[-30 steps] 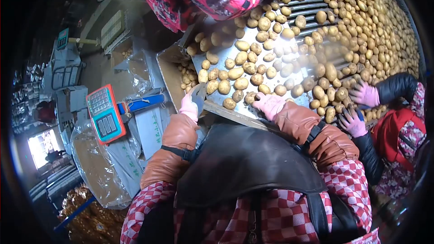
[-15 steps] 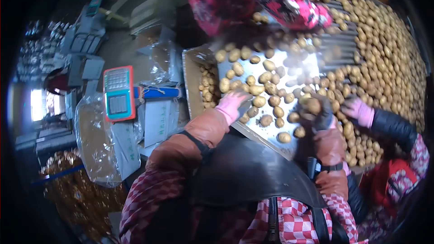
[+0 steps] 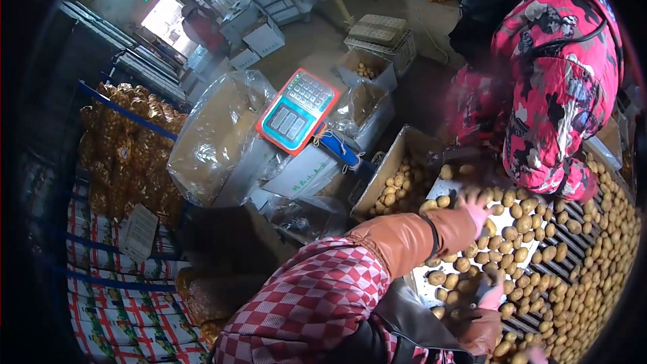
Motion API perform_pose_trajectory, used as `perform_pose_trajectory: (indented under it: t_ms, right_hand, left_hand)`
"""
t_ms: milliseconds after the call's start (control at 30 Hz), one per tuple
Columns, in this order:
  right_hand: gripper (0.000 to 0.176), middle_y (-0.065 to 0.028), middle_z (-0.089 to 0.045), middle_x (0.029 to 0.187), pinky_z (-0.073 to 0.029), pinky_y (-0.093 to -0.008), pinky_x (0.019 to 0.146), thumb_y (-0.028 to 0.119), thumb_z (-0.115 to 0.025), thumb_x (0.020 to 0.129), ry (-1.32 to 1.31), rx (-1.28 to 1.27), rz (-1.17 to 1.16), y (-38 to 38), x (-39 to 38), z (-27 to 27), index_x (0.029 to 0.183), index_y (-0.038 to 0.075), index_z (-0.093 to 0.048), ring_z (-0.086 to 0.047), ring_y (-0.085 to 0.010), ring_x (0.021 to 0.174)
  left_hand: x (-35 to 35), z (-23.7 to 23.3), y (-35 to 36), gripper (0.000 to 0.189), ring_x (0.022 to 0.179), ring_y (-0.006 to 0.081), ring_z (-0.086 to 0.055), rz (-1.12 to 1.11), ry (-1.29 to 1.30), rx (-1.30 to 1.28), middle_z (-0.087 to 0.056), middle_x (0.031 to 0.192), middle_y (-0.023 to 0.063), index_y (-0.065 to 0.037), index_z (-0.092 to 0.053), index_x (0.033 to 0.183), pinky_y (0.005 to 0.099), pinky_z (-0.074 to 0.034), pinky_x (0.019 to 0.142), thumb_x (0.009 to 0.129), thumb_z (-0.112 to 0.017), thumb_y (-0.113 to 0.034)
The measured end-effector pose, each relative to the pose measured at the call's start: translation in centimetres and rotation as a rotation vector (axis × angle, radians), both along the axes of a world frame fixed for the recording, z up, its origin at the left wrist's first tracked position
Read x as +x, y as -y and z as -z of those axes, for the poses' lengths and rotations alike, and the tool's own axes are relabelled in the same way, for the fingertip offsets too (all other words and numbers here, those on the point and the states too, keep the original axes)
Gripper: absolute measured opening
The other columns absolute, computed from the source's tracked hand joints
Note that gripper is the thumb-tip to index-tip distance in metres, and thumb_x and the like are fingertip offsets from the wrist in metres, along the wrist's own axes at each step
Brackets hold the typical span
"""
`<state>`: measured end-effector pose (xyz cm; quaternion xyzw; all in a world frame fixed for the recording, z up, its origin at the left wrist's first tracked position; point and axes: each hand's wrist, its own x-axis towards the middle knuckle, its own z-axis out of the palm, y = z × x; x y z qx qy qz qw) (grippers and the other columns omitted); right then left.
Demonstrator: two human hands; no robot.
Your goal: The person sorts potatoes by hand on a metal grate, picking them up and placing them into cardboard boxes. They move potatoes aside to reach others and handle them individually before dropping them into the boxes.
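My left hand, in a pink glove, reaches across the bright sorting tray among loose potatoes. Its fingers are spread, with potatoes close beside and below them. Nearer to me, my right hand, gloved in pink and dark grey, is low over potatoes on the same tray. Its fingers are partly hidden and blurred, so a grip does not show. Against the tray's left end stands a cardboard box with potatoes inside.
A scale display in a red frame stands left of the box. Beside it is a plastic-lined carton. A co-worker in pink camouflage clothing leans over the far side. Another person's blurred hand shows at the bottom. Slatted bars border the potato heap.
My view has swung left, so the tray now sits lower right. My left hand has moved farther across the tray. My right hand no longer shows the potato it was on.
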<state>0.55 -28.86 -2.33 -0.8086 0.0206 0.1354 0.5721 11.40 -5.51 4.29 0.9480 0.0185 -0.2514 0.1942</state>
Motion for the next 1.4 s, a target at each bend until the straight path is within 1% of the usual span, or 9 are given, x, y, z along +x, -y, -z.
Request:
perform_pose_trajectory:
  t_ms: [133, 333, 533, 667, 933, 1033, 1100, 1200, 1400]
  right_hand:
    - [0.019, -0.0089, -0.067, 0.095, -0.050, -0.0302, 0.081, 0.008, -0.063, 0.092, -0.152, 0.064, 0.254, 5.6, 3.2, 5.1, 0.107, -0.002, -0.065, -0.060, -0.0166, 0.090]
    - [0.047, -0.0187, -0.052, 0.135, -0.044, -0.0391, 0.102, -0.003, -0.059, 0.086, 0.034, -0.554, 0.349, 13.3, 2.7, 0.7, 0.133, 0.004, -0.056, -0.055, -0.0317, 0.119]
    - [0.069, -0.0209, -0.040, 0.149, -0.039, -0.0412, 0.110, -0.002, -0.068, 0.076, -0.124, -1.041, 0.218, 10.6, 1.0, -1.4, 0.141, 0.013, -0.049, -0.044, -0.0361, 0.134]
    - [0.062, -0.0215, -0.046, 0.144, -0.037, -0.0399, 0.111, 0.006, -0.063, 0.077, -0.159, -1.267, -0.072, 2.7, 1.8, -5.2, 0.137, 0.016, -0.056, -0.046, -0.0363, 0.131]
    - [0.060, -0.0228, -0.049, 0.139, -0.037, -0.0425, 0.111, 0.004, -0.070, 0.071, 0.156, -0.746, -0.365, -2.1, -1.7, -1.9, 0.130, 0.008, -0.059, -0.048, -0.0409, 0.127]
    - [0.053, -0.0119, -0.055, 0.132, -0.041, -0.0342, 0.103, -0.010, -0.060, 0.080, -0.024, -0.072, 0.212, 4.9, -1.0, 2.7, 0.132, 0.000, -0.055, -0.051, -0.0226, 0.122]
    - [0.066, -0.0171, -0.051, 0.138, -0.040, -0.0375, 0.109, -0.018, -0.049, 0.071, 0.127, -0.420, 0.264, 7.2, -1.3, -1.6, 0.135, -0.001, -0.052, -0.049, -0.0292, 0.128]
    - [0.066, -0.0190, -0.047, 0.142, -0.043, -0.0331, 0.105, -0.015, -0.051, 0.074, -0.202, -0.632, 0.508, 11.2, -2.2, -1.8, 0.138, 0.000, -0.049, -0.052, -0.0298, 0.125]
    - [0.066, -0.0217, -0.049, 0.140, -0.046, -0.0389, 0.100, -0.002, -0.066, 0.074, 0.037, -0.918, -0.133, 5.0, -5.3, 2.3, 0.138, 0.008, -0.051, -0.054, -0.0362, 0.123]
  left_hand:
    - [2.2, 0.9, 5.8, 0.088, 0.149, 0.0386, -0.013, 0.363, 0.096, -0.125, -0.022, 0.160, 0.0118, -0.023, -0.041, 0.146, 0.0653, -0.015, 0.114, 0.067, -0.079, -0.028]
    - [3.3, 0.3, 7.4, 0.070, 0.145, 0.0307, -0.024, 0.917, 0.338, -0.105, -0.039, 0.150, 0.0073, -0.026, -0.051, 0.138, 0.0674, -0.022, 0.109, 0.073, -0.072, -0.042]
    - [1.2, 6.7, 0.8, 0.066, 0.137, 0.0320, -0.037, 0.536, 0.378, -0.100, -0.046, 0.142, 0.0104, -0.027, -0.047, 0.140, 0.0622, -0.025, 0.110, 0.077, -0.066, -0.023]
    - [-3.4, 8.9, -1.7, 0.064, 0.145, 0.0374, -0.022, 0.490, 0.439, -0.051, -0.042, 0.146, 0.0126, -0.027, -0.048, 0.140, 0.0646, -0.017, 0.113, 0.078, -0.064, -0.026]
    - [-7.4, 6.2, -4.0, 0.079, 0.148, 0.0389, -0.014, 0.544, 0.192, -0.012, -0.024, 0.158, 0.0128, -0.026, -0.034, 0.149, 0.0624, -0.016, 0.115, 0.077, -0.067, -0.023]
    - [-8.7, 6.6, -4.3, 0.077, 0.147, 0.0390, -0.015, 0.529, 0.193, -0.027, -0.024, 0.157, 0.0129, -0.026, -0.031, 0.150, 0.0615, -0.016, 0.115, 0.081, -0.066, -0.031]
    - [-9.4, 6.4, -4.2, 0.075, 0.147, 0.0391, -0.016, 0.469, 0.147, -0.103, -0.025, 0.156, 0.0135, -0.025, -0.032, 0.150, 0.0611, -0.015, 0.116, 0.083, -0.064, -0.035]
    - [-10.5, 5.9, -3.9, 0.073, 0.147, 0.0385, -0.014, 0.472, 0.178, -0.074, -0.025, 0.156, 0.0142, -0.025, -0.033, 0.150, 0.0609, -0.015, 0.116, 0.084, -0.064, -0.036]
    - [-10.4, 5.5, -2.5, 0.070, 0.148, 0.0378, -0.012, 0.482, 0.136, -0.041, -0.020, 0.159, 0.0149, -0.025, -0.034, 0.150, 0.0603, -0.015, 0.116, 0.087, -0.062, -0.036]
